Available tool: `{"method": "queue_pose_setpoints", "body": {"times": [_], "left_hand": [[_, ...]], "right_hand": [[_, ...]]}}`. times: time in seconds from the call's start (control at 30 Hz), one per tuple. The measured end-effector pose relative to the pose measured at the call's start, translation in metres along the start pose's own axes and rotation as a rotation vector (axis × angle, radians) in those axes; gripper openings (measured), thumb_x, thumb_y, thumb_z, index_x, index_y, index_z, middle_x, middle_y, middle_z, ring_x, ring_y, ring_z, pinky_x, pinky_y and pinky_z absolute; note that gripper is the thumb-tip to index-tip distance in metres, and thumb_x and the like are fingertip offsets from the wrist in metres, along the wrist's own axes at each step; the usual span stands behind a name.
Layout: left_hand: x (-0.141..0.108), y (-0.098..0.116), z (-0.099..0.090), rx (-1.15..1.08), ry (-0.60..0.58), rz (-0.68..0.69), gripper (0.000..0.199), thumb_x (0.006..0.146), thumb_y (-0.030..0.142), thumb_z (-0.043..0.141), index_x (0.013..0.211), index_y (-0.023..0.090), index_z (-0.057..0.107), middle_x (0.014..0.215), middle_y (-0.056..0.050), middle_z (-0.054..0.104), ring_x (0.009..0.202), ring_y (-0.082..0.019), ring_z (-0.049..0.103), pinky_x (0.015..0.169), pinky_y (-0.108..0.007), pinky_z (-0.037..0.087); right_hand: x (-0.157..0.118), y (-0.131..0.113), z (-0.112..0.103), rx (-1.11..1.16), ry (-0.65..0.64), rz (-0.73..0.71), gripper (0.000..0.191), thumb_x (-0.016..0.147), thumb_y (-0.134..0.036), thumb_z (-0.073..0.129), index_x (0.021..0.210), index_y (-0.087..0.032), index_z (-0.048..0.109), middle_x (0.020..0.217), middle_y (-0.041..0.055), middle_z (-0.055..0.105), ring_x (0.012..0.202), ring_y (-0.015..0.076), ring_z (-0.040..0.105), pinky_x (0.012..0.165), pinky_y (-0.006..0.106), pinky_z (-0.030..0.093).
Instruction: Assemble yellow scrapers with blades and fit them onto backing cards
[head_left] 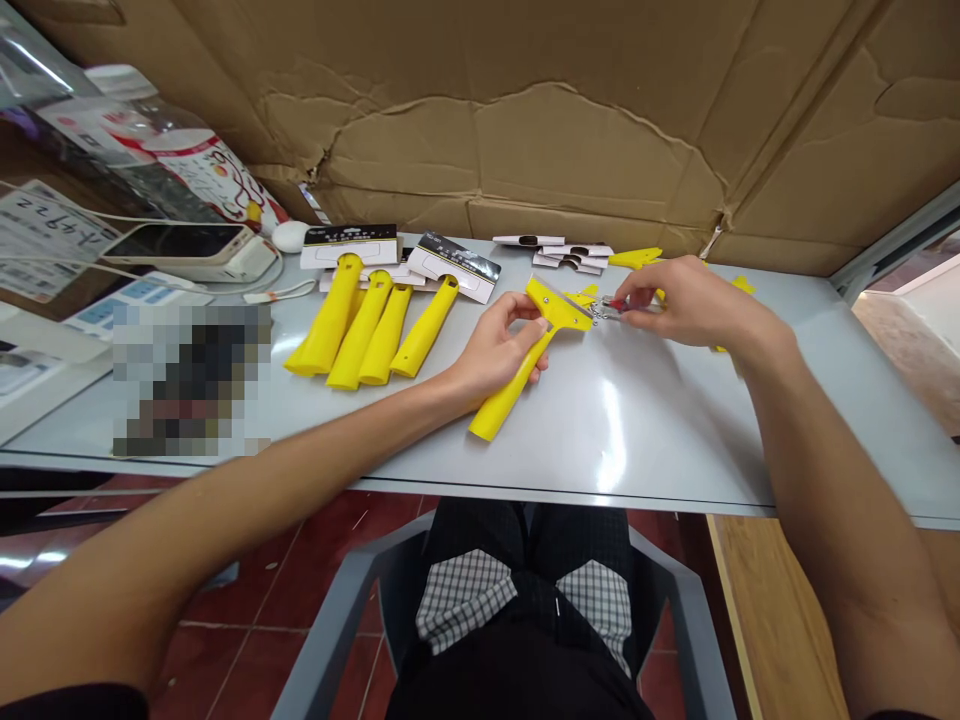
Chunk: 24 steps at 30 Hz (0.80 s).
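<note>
My left hand [504, 345] is closed round the neck of a yellow scraper [514, 385], whose wide head points up and away and whose handle slants towards the table's front edge. Two small screw heads show on that scraper head. To its right, my right hand [675, 300] reaches to a pile of small shiny metal pieces [600, 310], with thumb and fingers closed together. A small red thing [616, 304] shows at the fingertips; what the fingers pinch I cannot make out. More yellow scraper heads [636, 258] lie behind and partly under my right hand.
Several yellow handles [367, 330] lie at left with black-and-white cards [456, 265]. Further cards [574, 255] lie at the back. A phone [176, 243], a cable and a bottle [195, 165] are at far left. Cardboard [525, 150] walls off the table's [660, 440] back.
</note>
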<state>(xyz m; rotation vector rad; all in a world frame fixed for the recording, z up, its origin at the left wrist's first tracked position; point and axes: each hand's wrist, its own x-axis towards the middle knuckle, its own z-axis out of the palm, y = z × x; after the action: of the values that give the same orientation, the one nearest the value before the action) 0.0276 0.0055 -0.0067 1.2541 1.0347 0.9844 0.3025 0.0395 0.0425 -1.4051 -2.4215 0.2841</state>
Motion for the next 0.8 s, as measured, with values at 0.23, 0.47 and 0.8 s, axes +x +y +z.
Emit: {"method": "queue_pose_setpoints", "body": {"times": [0.23, 0.47, 0.8], "left_hand": [[0.001, -0.002, -0.001, 0.004, -0.018, 0.016, 0.012, 0.102, 0.016, 0.062, 0.108, 0.021, 0.052, 0.134, -0.01, 0.061, 0.054, -0.004, 0.063, 0.041, -0.024, 0.051], [0.001, -0.002, 0.0, 0.028, -0.025, 0.024, 0.01, 0.104, 0.017, 0.058, 0.109, 0.021, 0.051, 0.138, -0.011, 0.059, 0.054, -0.004, 0.063, 0.04, -0.024, 0.051], [0.002, -0.005, 0.0, 0.032, -0.018, 0.028, 0.012, 0.103, 0.017, 0.06, 0.109, 0.021, 0.051, 0.137, -0.012, 0.06, 0.053, -0.005, 0.063, 0.039, -0.025, 0.05]], "right_hand": [[0.002, -0.026, 0.016, -0.007, 0.034, -0.066, 0.019, 0.089, -0.029, 0.071, 0.103, -0.028, 0.083, 0.088, 0.003, 0.077, 0.077, 0.024, 0.066, 0.079, 0.043, 0.049], [0.001, -0.033, 0.015, -0.032, 0.01, -0.076, 0.019, 0.091, -0.029, 0.069, 0.104, -0.026, 0.083, 0.085, 0.0038, 0.074, 0.074, 0.022, 0.06, 0.072, 0.038, 0.042], [-0.004, -0.043, 0.011, -0.178, -0.005, -0.046, 0.025, 0.097, -0.027, 0.063, 0.113, -0.023, 0.082, 0.096, 0.0072, 0.073, 0.078, 0.0211, 0.06, 0.071, 0.036, 0.039]]}}
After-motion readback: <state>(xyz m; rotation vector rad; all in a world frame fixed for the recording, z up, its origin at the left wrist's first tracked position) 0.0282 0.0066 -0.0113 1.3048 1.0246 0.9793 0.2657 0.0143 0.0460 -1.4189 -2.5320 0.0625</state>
